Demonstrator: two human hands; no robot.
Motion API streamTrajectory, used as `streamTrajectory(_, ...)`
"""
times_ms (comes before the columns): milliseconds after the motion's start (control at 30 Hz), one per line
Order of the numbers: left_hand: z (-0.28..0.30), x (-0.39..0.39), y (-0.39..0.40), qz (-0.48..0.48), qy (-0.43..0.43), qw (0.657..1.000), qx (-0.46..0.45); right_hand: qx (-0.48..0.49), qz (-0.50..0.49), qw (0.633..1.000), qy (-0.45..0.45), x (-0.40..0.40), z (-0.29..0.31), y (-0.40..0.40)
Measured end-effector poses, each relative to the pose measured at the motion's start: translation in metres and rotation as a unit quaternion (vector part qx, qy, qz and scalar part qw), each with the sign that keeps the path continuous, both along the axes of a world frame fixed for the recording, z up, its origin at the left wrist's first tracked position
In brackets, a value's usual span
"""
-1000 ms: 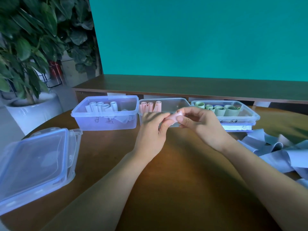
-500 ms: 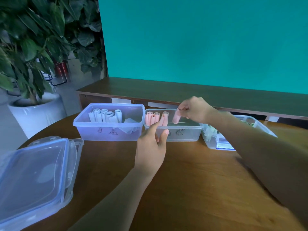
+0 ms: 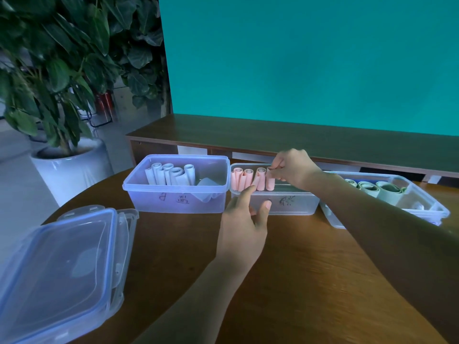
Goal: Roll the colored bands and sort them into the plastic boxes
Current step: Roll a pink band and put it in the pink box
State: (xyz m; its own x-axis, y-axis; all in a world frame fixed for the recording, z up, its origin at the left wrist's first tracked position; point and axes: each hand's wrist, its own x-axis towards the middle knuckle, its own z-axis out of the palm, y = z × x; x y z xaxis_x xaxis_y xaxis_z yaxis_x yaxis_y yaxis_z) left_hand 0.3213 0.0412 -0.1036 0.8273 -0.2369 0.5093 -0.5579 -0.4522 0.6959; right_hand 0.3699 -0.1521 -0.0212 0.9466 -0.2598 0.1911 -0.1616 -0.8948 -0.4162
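While the right hand (image 3: 294,168) pinches a pink roll (image 3: 270,181) upright in the middle box (image 3: 293,203), at 12 o'clock on the counter (image 3: 310,281), it seems to be seating it beside three other pink rolls (image 3: 244,180) so the row stays tidy; the left hand (image 3: 244,228), grip spread and holding nothing, touches the box's near wall, likely to steady it. At 11 o'clock a box (image 3: 173,199) holds pale rolls (image 3: 171,173), at 2 o'clock another (image 3: 422,207) holds green rolls (image 3: 375,188). Lids (image 3: 57,269) lie at 9 o'clock, clear of both arms
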Motion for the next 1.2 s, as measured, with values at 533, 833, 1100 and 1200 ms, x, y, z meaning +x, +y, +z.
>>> streamTrajectory(533,-0.001,-0.001,0.0,-0.016,0.019,1.0,-0.009,0.007,-0.002,1.0,0.002,0.001,-0.007,-0.006)
streamTrajectory(833,0.0,-0.002,0.0,-0.011,0.019,1.0,-0.009,0.032,-0.012,0.999,0.004,-0.001,-0.006,-0.012)
streamTrajectory(1100,0.0,-0.002,0.0,-0.014,0.025,1.0,-0.013,0.033,-0.007,0.999,0.02,-0.004,-0.002,-0.015)
streamTrajectory(1200,0.0,-0.002,0.0,-0.017,0.02,1.0,-0.009,0.029,0.005,0.999,0.022,-0.004,-0.003,-0.016)
